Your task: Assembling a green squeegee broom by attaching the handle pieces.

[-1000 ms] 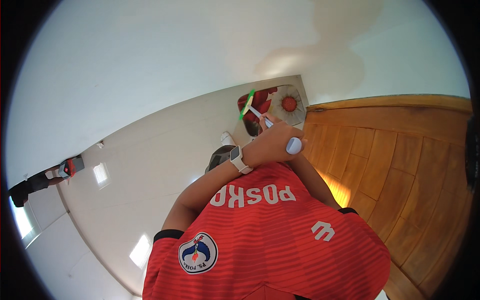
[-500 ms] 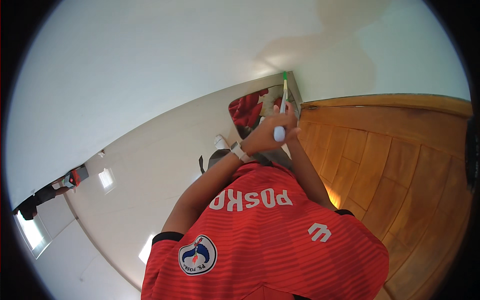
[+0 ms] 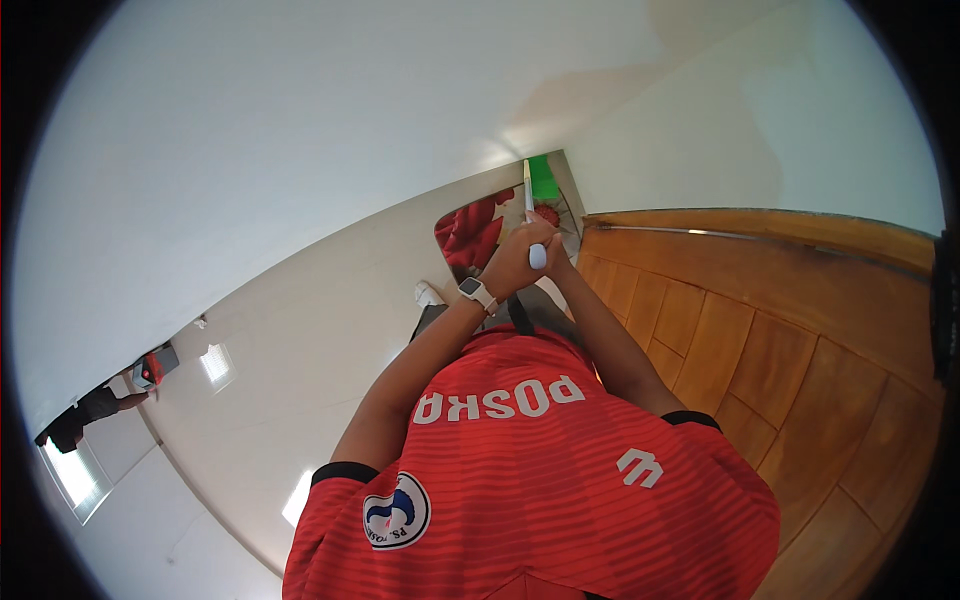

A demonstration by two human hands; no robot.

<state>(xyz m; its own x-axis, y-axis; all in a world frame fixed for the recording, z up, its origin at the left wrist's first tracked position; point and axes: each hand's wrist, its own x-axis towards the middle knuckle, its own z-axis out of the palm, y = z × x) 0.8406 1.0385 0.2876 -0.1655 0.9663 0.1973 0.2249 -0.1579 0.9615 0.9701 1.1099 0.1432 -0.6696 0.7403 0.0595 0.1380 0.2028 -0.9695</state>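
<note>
A broom with a pale handle [image 3: 538, 257] and a green bristle head [image 3: 543, 177] reaches from my hands toward the corner of the walls. My left hand [image 3: 513, 258], with a pale-strapped watch [image 3: 477, 292] on its wrist, is wrapped round the handle near its rounded end. My right hand [image 3: 557, 258] is closed on the same handle, partly hidden behind the left hand. Just beyond my hands, a red patterned mat [image 3: 470, 236] lies on the floor.
To my right stands a brown wooden door [image 3: 690, 330]. Pale walls [image 3: 330, 140] meet ahead, above a light tiled floor [image 3: 290, 330]. At far left, another person's arm [image 3: 100, 403] reaches beside a grey and red object [image 3: 153, 368]. My white shoe [image 3: 428, 293] shows near the mat.
Both hands and the broom handle have shifted slightly left. The broom head has turned, so its green bristles now show broad side instead of edge-on. My view has tilted a little.
</note>
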